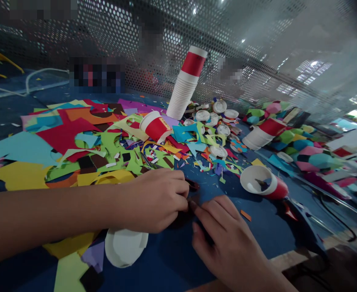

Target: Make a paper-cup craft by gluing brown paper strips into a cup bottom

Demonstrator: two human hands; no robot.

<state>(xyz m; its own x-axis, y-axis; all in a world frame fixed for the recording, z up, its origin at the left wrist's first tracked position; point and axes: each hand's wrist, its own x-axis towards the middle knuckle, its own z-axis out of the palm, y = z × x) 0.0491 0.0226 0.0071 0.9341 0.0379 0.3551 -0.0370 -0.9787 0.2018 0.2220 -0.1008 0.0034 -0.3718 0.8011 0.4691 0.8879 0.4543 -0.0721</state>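
My left hand (157, 200) reaches in from the left, its fingers curled in a pinch low over the blue table. Facing it, my right hand (227, 235) has bent fingers, and its index fingertip nearly meets the left fingertips. What lies between them is mostly hidden; a dark brown piece (193, 185) shows just behind the left fingers. A white paper disc with a raised rim (126, 248) lies below my left wrist. To the right, a red-and-white paper cup (256, 181) lies on its side, with the nozzle of a dark glue gun (303, 225) inside or behind it.
Coloured paper scraps (65, 129) cover the table's left and middle. A tall leaning stack of paper cups (183, 87) stands behind a tipped cup (156, 126). Several white cup bottoms (219, 106) lie at the back. Colourful paper shapes (309, 156) and a black cable (333, 211) are at the right.
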